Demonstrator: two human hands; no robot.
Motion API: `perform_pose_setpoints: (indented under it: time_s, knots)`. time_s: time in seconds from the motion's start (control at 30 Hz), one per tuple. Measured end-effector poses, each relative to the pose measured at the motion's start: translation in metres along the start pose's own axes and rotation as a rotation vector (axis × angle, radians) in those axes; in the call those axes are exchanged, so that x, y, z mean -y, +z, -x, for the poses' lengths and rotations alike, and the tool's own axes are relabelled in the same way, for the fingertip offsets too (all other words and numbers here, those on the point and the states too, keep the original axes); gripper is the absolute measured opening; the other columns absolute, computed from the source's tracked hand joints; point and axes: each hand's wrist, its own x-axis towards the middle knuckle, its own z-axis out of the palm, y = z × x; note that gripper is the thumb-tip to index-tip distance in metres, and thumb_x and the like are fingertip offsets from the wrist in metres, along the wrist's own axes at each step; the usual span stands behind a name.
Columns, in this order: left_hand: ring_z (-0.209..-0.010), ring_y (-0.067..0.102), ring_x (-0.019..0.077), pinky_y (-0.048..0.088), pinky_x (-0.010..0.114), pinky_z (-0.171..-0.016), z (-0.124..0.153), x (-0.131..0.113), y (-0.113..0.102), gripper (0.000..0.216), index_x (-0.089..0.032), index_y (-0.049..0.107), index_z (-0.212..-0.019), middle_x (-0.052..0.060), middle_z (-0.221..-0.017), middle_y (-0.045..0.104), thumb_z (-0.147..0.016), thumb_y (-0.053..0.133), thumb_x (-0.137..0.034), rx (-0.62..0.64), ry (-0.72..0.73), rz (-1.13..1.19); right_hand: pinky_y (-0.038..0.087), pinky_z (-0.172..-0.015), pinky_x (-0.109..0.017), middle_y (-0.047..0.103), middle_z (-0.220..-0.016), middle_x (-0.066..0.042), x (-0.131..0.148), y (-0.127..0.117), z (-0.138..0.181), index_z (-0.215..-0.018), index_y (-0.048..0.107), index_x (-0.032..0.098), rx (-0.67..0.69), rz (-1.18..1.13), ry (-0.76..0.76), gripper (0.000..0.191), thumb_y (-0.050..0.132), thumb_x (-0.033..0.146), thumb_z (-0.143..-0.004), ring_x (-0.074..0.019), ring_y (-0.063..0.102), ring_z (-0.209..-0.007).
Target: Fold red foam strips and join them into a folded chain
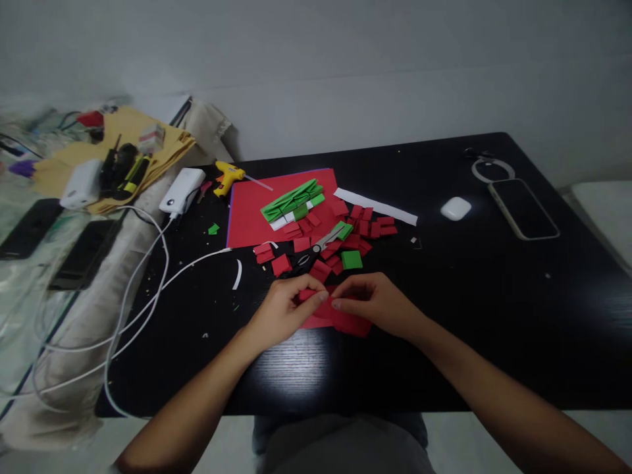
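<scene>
My left hand [286,306] is closed in a pinch on a small piece of red paper [307,294] near the front middle of the table. My right hand [378,304] pinches at the same piece from the other side, its fingertips almost meeting the left ones. Beneath both hands lies more red paper [353,324]. Just beyond them are scissors [316,250], their dark handles partly hidden among small folded red paper pieces [363,224]. A green folded square [352,259] rests beside these.
Farther back, green folded paper strips [293,201] lie on a red sheet [244,204]. A yellow glue gun [229,176], a white power bank [182,191] and white cables [162,289] are on the left. Rightward are a white earbud case [455,209] and a phone [524,209].
</scene>
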Motion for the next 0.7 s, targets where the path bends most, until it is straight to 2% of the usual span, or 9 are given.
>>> perform_pose_setpoints:
  time_s: [0.13,0.27,0.47,0.7]
  knots:
    - [-0.064,0.056,0.0108,0.041,0.021,-0.059,0.0002,0.0005,0.0002,0.020,-0.017,0.074,-0.092,0.000,-0.077,0.071,-0.097,0.062,-0.033,0.030,0.023,-0.020,0.054,-0.070,-0.028,0.078,-0.079,-0.003,-0.0025,0.0011,0.0002,-0.083,0.080,0.018,0.066,-0.019,0.001,0.018,0.080,0.036,-0.078,-0.0178,0.071,-0.074]
    - [-0.062,0.055,0.0107,0.040,0.022,-0.059,-0.0008,0.0011,0.0007,0.020,-0.017,0.074,-0.090,0.000,-0.076,0.070,-0.096,0.064,-0.034,0.039,0.005,-0.010,0.051,-0.067,-0.027,0.075,-0.075,-0.001,-0.0015,0.0024,0.0001,-0.081,0.079,0.019,0.051,-0.002,-0.016,0.014,0.077,0.033,-0.080,-0.0154,0.067,-0.069]
    - [-0.063,0.053,0.0113,0.039,0.023,-0.059,-0.0034,0.0044,-0.0009,0.027,-0.017,0.073,-0.089,-0.001,-0.074,0.067,-0.095,0.065,-0.042,-0.016,-0.055,0.066,0.049,-0.067,-0.027,0.074,-0.075,-0.001,-0.0008,0.0023,-0.0010,-0.080,0.077,0.018,0.042,0.013,-0.029,0.014,0.074,0.032,-0.081,-0.0154,0.064,-0.069]
    - [-0.062,0.051,0.0106,0.037,0.023,-0.058,-0.0045,0.0033,-0.0005,0.029,-0.016,0.073,-0.088,-0.001,-0.073,0.066,-0.095,0.064,-0.043,-0.007,-0.062,0.079,0.048,-0.066,-0.027,0.075,-0.079,-0.003,-0.0047,0.0053,0.0008,-0.086,0.078,0.017,0.048,0.049,-0.017,0.017,0.071,0.032,-0.083,-0.0161,0.065,-0.070]
